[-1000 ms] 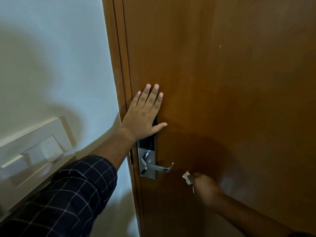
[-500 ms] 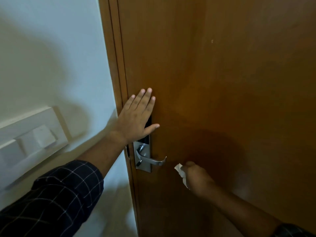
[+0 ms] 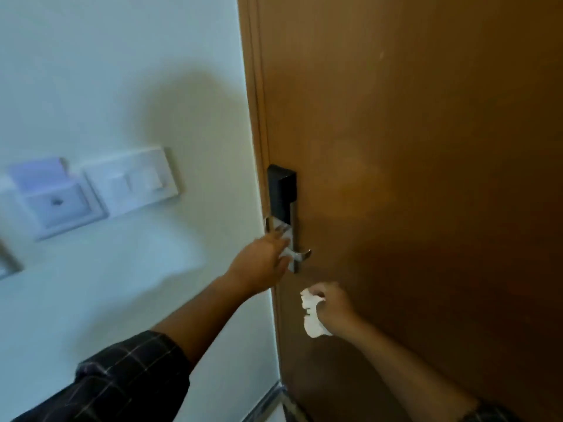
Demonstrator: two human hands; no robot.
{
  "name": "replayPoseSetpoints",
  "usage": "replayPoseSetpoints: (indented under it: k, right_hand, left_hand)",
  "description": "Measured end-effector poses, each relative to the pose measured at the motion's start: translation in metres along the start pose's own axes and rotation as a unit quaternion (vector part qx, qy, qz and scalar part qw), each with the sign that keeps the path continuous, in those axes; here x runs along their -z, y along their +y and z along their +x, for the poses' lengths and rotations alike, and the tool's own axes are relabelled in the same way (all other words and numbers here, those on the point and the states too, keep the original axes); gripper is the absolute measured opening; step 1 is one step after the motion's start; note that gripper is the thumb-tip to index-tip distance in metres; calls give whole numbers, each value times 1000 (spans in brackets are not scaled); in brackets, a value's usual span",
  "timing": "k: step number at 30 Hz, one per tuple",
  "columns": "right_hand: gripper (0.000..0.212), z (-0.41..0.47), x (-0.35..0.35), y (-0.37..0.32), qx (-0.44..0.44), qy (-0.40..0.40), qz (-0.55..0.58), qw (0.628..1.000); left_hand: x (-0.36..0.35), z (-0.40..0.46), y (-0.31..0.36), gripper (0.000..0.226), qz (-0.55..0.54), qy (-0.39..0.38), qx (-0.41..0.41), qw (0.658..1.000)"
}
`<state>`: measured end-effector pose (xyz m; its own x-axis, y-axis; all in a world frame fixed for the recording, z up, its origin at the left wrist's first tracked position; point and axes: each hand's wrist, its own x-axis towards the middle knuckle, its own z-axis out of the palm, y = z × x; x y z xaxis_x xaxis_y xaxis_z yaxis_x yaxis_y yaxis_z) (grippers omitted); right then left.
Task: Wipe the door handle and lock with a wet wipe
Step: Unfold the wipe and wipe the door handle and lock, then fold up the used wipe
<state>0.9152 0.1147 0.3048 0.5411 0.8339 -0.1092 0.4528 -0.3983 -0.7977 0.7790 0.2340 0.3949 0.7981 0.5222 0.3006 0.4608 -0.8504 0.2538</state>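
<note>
The lock point(image 3: 281, 190) is a black panel over a silver plate at the left edge of the brown wooden door point(image 3: 426, 178). Below it the silver lever handle point(image 3: 303, 255) points right, with only its tip showing. My left hand point(image 3: 262, 261) covers the lever's base, fingers curled around it. My right hand point(image 3: 333, 306) is just below the handle, close to the door. It is closed on a crumpled white wet wipe point(image 3: 312, 316) that hangs from the fist.
The door frame point(image 3: 254, 117) runs down the door's left side against a pale wall. On the wall sit a white switch plate point(image 3: 134, 181) and a key card holder point(image 3: 51, 199). A metal strip point(image 3: 271, 400) lies at the floor by the frame.
My left hand slid down from lying flat over the lock to the lever handle, uncovering the black panel. My right hand keeps the wipe below the handle. The view has swung left.
</note>
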Motion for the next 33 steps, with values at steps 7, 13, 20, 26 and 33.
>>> replayPoseSetpoints:
  k: [7,13,20,26,33]
  right_hand:
    - [23,-69,-36,-35,-26,-112,365,924]
    - [7,-112,-96,-38,-30,-183,322,928]
    - [21,-187,-153,-37,59,-229,205,950]
    - [25,-272,-225,-41,55,-148,213,964]
    - [8,-392,-325,-52,-36,-155,293,943]
  left_hand:
    - [-34,-162,33,50,-299,-46,199,932]
    - [-17,-241,28,8,-408,81,391,821]
    - [-4,-328,14,15,-436,155,519,719]
    - [-1,-426,-6,10,-607,125,503,603]
    - [12,-570,-65,20,-436,-40,409,801]
